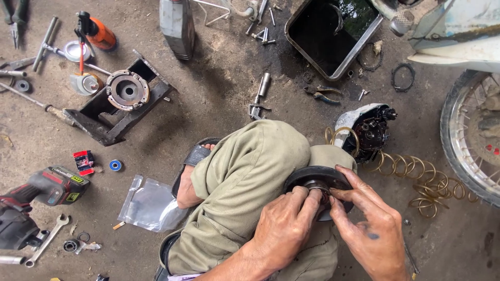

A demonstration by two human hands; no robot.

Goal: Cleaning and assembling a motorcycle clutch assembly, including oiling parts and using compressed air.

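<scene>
I hold the round black wheel part (319, 183) on my knee. My left hand (284, 226) and right hand (372, 229) pinch its middle ring. Fitting looks half done.

Both hands work at a round black part resting on the knee

The left hand (284, 224) and right hand (372, 229) press fingertips into the hub of a black disc-shaped part (312, 179) on khaki trousers (245, 177). A coiled brass-coloured spring (416, 177) lies just beside, a cordless impact wrench (39, 198) and open-end spanner (47, 239) well apart on the concrete floor (208, 88).
</scene>
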